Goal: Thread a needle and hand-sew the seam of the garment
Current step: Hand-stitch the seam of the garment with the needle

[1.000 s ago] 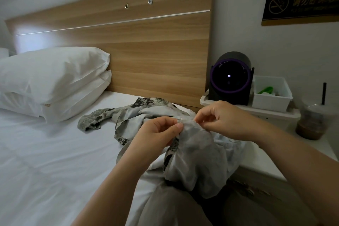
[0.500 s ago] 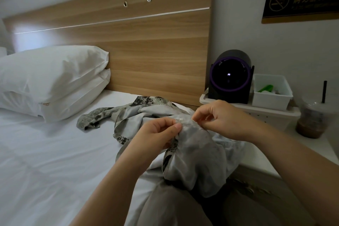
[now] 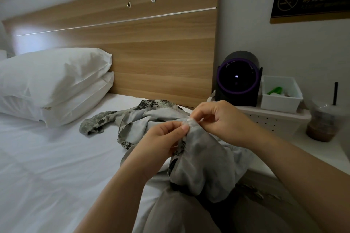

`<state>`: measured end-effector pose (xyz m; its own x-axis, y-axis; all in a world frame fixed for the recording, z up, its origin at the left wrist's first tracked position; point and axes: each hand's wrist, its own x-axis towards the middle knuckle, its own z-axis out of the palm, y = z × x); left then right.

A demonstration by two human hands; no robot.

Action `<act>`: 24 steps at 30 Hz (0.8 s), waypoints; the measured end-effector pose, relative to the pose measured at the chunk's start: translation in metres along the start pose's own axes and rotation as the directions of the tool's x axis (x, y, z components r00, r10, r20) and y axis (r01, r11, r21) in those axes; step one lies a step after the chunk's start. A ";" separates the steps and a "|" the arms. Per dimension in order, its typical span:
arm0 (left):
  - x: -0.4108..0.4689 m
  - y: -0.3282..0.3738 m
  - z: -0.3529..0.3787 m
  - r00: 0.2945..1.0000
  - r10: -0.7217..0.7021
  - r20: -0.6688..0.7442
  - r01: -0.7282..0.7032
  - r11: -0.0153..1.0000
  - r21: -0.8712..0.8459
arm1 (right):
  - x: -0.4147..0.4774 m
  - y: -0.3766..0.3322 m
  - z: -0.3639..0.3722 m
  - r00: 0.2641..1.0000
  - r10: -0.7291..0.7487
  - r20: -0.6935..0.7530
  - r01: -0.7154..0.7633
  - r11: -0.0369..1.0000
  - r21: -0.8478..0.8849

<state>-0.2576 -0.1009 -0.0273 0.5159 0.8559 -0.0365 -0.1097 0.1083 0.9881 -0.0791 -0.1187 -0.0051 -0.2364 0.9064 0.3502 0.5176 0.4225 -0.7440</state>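
Head view: near the right edge of the bed [image 3: 47, 157], a camouflage garment [image 3: 200, 157] drapes over the person's lap. Both the left hand [image 3: 161, 138] and right hand [image 3: 221, 121] pinch its raised fold, fingers curled. The wall sign [image 3: 310, 0] bears a no-smoking symbol; the black device [image 3: 237, 79] displays "20".

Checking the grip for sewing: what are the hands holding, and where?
Left hand and right hand both pinch the garment at one raised fold. No needle is discernible.

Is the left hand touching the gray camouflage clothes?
Touching. The head view shows the left hand pinching a raised fold of the garment between thumb and fingertips.
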 end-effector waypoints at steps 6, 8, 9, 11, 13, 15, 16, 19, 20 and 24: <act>0.008 0.007 -0.001 0.995 0.055 -0.087 -0.052 0.998 0.035 | 0.005 -0.006 0.004 0.995 0.082 -0.064 -0.062 0.961 0.270; 0.011 0.009 -0.003 0.990 0.067 -0.125 -0.057 0.995 0.086 | 0.006 -0.006 0.002 0.987 0.083 -0.136 -0.055 0.978 0.199; 0.013 0.010 -0.004 0.987 0.072 -0.141 -0.058 0.993 0.104 | 0.006 -0.006 0.001 0.981 0.073 -0.181 -0.045 0.987 0.151; 0.016 0.011 -0.005 0.984 0.078 -0.158 -0.059 0.991 0.121 | 0.006 -0.007 0.001 0.976 0.001 -0.216 0.010 0.999 0.049; 0.017 0.012 -0.004 0.984 0.080 -0.161 -0.058 0.989 0.137 | 0.007 -0.008 0.003 0.978 -0.108 -0.177 0.092 0.991 -0.094; 0.019 0.012 -0.003 0.983 0.079 -0.164 -0.052 0.986 0.161 | 0.009 -0.008 0.006 0.974 -0.176 -0.141 0.147 0.969 -0.199; 0.020 0.012 -0.003 0.983 0.075 -0.165 -0.046 0.984 0.170 | 0.010 -0.007 0.006 0.970 -0.195 -0.142 0.161 0.962 -0.221; 0.024 0.012 -0.005 0.985 0.055 -0.162 -0.028 0.986 0.165 | 0.015 -0.008 0.007 0.956 -0.238 -0.175 0.188 0.948 -0.258; 0.025 0.013 -0.005 0.986 0.047 -0.159 -0.023 0.988 0.152 | 0.016 -0.007 0.008 0.951 -0.247 -0.186 0.195 0.946 -0.260; 0.032 0.016 -0.007 0.988 0.031 -0.149 -0.013 0.992 0.122 | 0.017 -0.009 0.014 0.953 -0.152 -0.262 0.143 0.988 -0.053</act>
<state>-0.2487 -0.0683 -0.0140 0.3798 0.9247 -0.0278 -0.0119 0.0349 0.9993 -0.0994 -0.1066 -0.0007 -0.0887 0.7983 0.5956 0.5212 0.5468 -0.6553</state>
